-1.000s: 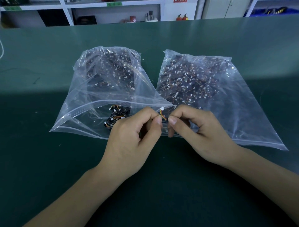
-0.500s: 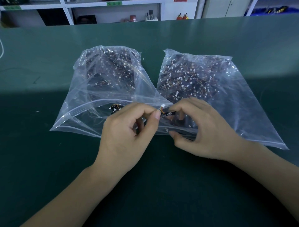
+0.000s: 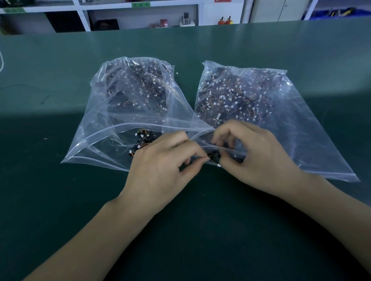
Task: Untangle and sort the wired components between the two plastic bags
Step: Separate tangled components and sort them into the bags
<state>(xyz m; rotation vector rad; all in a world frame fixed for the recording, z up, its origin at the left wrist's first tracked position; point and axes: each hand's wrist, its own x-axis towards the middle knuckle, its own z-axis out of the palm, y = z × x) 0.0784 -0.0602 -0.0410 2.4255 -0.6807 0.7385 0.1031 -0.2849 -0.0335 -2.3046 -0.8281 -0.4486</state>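
Both your hands dropped lower, toward frame centre | wired component [image 3: 214,157] mostly hidden between fingertips, over bag mouths | left hand [image 3: 160,170] and right hand [image 3: 255,156]: each grip curled, pinching it above desk [image 3: 60,200]

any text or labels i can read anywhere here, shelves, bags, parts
No text here can be read.
Green label on the shelf edge: dark marks, too blurred to read.
Second green label on the shelf at far left: blurred.
Red sign at the top edge: cut off, unreadable.
Plastic bags and wired components: no print visible.
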